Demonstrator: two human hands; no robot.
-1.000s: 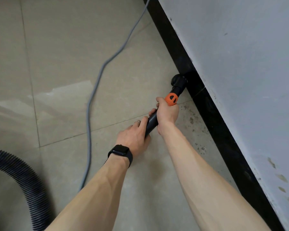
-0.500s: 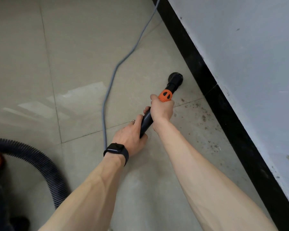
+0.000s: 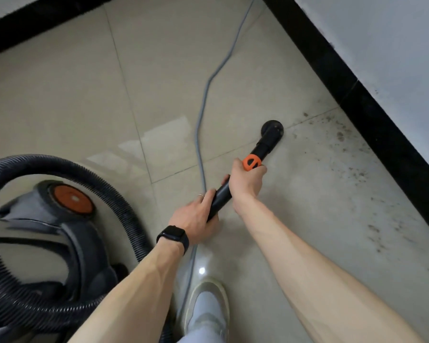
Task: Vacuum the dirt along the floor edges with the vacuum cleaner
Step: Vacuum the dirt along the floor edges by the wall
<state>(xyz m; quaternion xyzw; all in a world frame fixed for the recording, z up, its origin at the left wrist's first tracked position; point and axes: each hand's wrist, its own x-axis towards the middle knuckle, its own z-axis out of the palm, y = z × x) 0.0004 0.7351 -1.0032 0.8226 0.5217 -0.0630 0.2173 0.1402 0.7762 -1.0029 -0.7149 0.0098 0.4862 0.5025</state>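
Note:
Both hands hold the black vacuum wand (image 3: 219, 197). My left hand (image 3: 196, 217) grips its lower end, a black watch on the wrist. My right hand (image 3: 245, 183) grips it higher, just below the orange ring (image 3: 252, 163). The round black nozzle (image 3: 272, 129) rests on the tile, a short way off the black baseboard (image 3: 372, 115). Dark dirt specks (image 3: 342, 137) lie scattered on the tile between the nozzle and the baseboard, and on along the wall toward me. The vacuum body (image 3: 60, 219) with an orange cap stands at the left.
A ribbed black hose (image 3: 60, 167) loops around the vacuum body. A grey power cord (image 3: 201, 115) runs from the top across the tiles to under my hands. My shoe (image 3: 206, 308) is at the bottom centre. A second baseboard (image 3: 35, 23) crosses the top left.
The nozzle has pulled back from the baseboard out onto the tile. My view has swung left and back, bringing the vacuum body, hose loop and my shoe into sight.

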